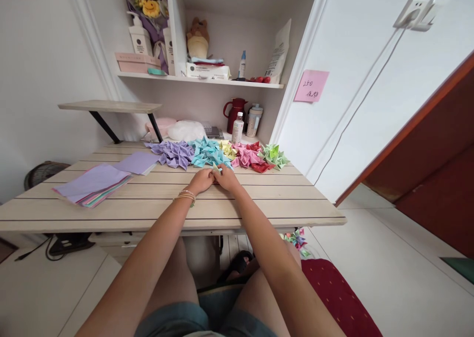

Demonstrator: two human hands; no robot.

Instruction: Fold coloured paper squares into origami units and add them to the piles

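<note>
Bare arms (153, 255) reach over the bench (281, 195). Left hand (202, 180) and right hand (227, 178) pinch a small pale paper (216, 168) between them, just before folded shapes (209, 152). Folding seems in hand; any further crease would call for steady, light fingertips.

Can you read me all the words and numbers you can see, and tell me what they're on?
"250": handwritten on the pink note on the wall; the writing under it is too unclear to read.
Too small or blurred to read: the print on the pump bottle, pink box, white pack, spray bottle, white bag and white-capped bottle.
Cut off at the top: letters above the yellow smiley flower.
</note>
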